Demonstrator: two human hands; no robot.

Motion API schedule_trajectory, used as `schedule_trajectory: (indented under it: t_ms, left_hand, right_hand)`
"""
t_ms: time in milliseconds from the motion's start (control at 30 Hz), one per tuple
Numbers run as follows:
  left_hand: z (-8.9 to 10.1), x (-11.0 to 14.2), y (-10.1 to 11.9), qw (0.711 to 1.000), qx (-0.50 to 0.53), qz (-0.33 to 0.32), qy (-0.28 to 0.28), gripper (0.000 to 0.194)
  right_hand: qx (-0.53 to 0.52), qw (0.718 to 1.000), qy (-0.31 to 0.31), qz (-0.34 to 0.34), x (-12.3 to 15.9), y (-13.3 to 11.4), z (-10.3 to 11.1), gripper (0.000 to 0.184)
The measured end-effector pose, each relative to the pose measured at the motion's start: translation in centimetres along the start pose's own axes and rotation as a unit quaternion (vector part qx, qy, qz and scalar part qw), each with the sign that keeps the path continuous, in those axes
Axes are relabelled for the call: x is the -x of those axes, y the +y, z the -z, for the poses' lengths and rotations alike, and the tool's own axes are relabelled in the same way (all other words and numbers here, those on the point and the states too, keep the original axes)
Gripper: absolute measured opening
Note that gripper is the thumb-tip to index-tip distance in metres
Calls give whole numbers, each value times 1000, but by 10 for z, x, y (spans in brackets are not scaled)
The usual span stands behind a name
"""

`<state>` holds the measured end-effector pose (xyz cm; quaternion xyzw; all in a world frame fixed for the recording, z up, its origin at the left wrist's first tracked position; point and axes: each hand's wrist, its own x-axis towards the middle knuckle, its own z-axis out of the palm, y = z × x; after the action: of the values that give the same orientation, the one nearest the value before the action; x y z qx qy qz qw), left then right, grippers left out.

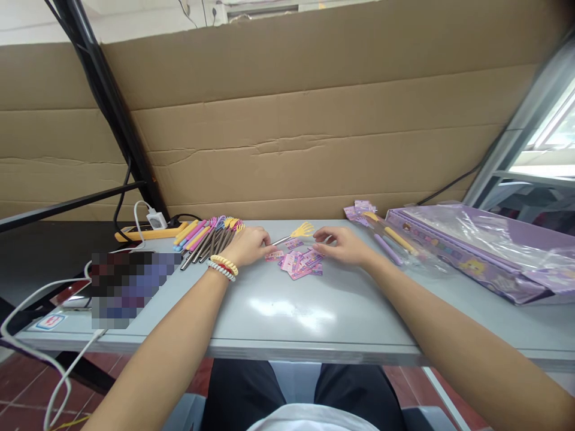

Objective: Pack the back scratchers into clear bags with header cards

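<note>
My left hand (pixel 250 245) is closed on a small back scratcher (pixel 302 230), gripping it near the handle end. The scratcher has a thin metal rod and a yellow hand-shaped head that points right. Close to that head, my right hand (pixel 342 244) has its fingers curved and apart, and I see nothing in them. Beneath the scratcher lies a loose pile of pink and purple printed cards (pixel 302 262). Just left of my left hand is a bundle of more back scratchers (pixel 211 239) with coloured handles and heads.
At the right a large purple box (pixel 471 257) lies under clear plastic. Beside it are a plastic bag with scratchers (pixel 395 239) and a small stack of cards (pixel 359 209). A power strip (pixel 148 232) with white cables stands at the left. Cardboard (pixel 305 137) walls the back.
</note>
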<state>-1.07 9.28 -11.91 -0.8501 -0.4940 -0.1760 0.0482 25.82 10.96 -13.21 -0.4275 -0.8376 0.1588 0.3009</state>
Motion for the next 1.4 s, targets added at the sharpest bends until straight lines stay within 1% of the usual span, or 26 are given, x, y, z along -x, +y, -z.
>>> schedule_trajectory:
  t_ms: [100,200,333,533,633,733,833,967,1133,1300,1400]
  left_hand:
    - [-2,0,0,1000,14,-7,-19,33]
    - [-4,0,2,999,20,-16,-30,36]
    - [-3,0,5,999,22,-22,-24,35]
    - [1,0,8,999,20,-23,-15,30]
    - [2,1,10,1000,20,-20,3,27]
    - [3,2,12,999,30,-3,39,26]
    - [2,2,12,995,75,23,57,24]
    - [0,2,10,989,127,26,69,15]
    - [-2,0,7,985,123,45,114,12]
    - [-2,0,7,985,116,29,123,9]
    - [-4,1,5,983,117,13,139,8]
  right_hand:
    - [-12,1000,-24,-4,0,-3,0,32]
    - [-32,999,-24,-17,0,-4,-1,33]
    - [-42,999,-17,-28,-1,-4,-1,34]
    - [-29,999,-15,-31,-1,-2,-2,43]
    - [-26,999,-18,-28,-1,-4,-3,48]
    - [-15,999,-35,-30,0,-7,-2,47]
    - [5,998,-53,-25,1,-9,-1,44]
    - [17,998,-62,-28,1,-8,-2,45]
    - [27,996,-73,-39,1,-9,-1,47]
    - [23,996,-73,-43,0,-7,-1,51]
    - [22,997,-71,-38,0,-5,-2,51]
